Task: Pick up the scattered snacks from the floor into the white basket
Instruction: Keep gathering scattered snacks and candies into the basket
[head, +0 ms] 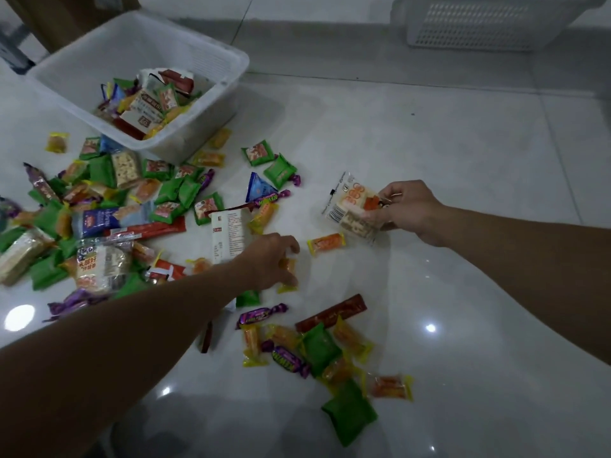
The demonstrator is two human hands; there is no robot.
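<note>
The white basket [228, 74] stands on the floor at upper left, partly filled with snack packets. Many snacks lie scattered on the tiles in front of it: green packets [258, 153], orange-yellow candies [326, 243], purple-wrapped candies [261, 315] and a long red bar [331, 313]. My left hand [269, 257] reaches across the middle of the floor, its fingers closed around a small orange-yellow candy [288, 269]. My right hand [408, 209] holds a white rice-cracker packet [350, 206] just above the floor.
A second white perforated basket [489, 23] stands at the top right. A brown cabinet or box [66, 14] is behind the near basket. The tiled floor to the right and far side is bare. A cluster of snacks [330, 358] lies near the bottom centre.
</note>
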